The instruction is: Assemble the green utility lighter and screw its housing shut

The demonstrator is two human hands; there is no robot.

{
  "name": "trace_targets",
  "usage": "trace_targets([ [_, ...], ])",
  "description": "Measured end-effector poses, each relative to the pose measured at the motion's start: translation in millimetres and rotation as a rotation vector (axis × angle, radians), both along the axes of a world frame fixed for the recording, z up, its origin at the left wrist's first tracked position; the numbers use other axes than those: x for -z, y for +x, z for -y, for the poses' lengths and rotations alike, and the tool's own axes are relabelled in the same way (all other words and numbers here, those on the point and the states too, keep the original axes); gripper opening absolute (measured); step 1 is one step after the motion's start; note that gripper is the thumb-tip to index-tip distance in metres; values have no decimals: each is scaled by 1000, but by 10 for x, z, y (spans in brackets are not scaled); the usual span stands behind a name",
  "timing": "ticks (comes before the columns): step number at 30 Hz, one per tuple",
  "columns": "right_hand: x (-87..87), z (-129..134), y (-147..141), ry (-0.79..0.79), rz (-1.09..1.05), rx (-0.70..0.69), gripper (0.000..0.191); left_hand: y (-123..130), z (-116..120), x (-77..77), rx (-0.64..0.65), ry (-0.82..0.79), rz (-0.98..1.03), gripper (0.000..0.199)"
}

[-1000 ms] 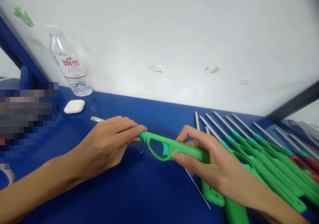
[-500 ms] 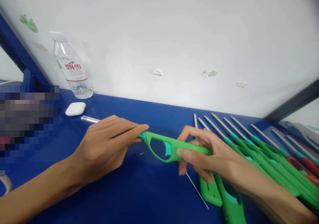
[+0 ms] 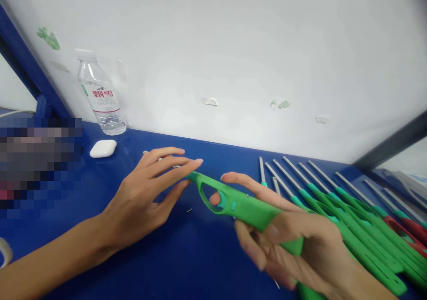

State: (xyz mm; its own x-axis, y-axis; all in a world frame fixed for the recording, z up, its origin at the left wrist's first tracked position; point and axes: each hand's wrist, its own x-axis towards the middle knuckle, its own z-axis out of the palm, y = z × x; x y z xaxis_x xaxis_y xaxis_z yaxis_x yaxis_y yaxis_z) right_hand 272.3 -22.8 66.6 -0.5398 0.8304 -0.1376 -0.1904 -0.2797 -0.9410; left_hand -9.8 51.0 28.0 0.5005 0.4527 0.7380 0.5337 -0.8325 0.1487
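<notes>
A green long-necked lighter (image 3: 248, 209) with a teal trigger and metal barrel is held between my two hands. My right hand (image 3: 300, 238) is closed loosely around its handle, one fingertip inside the guard at the trigger. Spread fingers of my left hand (image 3: 143, 189) lie over the barrel, with the thumb and index finger at the teal collar; the hand hides much of the barrel. Beneath my right hand, another green handle (image 3: 308, 292) is mostly covered. Several more green lighters (image 3: 363, 229) lie side by side on the right.
A water bottle (image 3: 106, 98) stands by the white wall, with a white rounded case (image 3: 103, 149) in front. Red lighters (image 3: 405, 233) lie at far right. A small metal pin (image 3: 189, 210) rests on the blue table (image 3: 187, 260). Left, an area is pixelated.
My right hand has shifted its grip back along the handle, and a fingertip now sits at the trigger. My left fingers have spread and loosened. The view has tilted slightly.
</notes>
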Motion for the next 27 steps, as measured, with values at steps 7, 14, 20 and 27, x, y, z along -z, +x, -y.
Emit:
trace_targets([
  [7, 21, -28, 20, 49, -179, 331, 30, 7, -30, -96, 81, 95, 130, 34],
  [14, 26, 30, 4, 122, -209, 332, 19, 23, 36, 4, 198, -249, -68, 26],
  [20, 37, -11, -26, 157, -205, 315, 23, 21, 73, 22, 35, -538, -394, 14],
  [27, 34, 17, -26, 138, -189, 280, 24, 0, -66, 110, 85, -568, -406, 24],
])
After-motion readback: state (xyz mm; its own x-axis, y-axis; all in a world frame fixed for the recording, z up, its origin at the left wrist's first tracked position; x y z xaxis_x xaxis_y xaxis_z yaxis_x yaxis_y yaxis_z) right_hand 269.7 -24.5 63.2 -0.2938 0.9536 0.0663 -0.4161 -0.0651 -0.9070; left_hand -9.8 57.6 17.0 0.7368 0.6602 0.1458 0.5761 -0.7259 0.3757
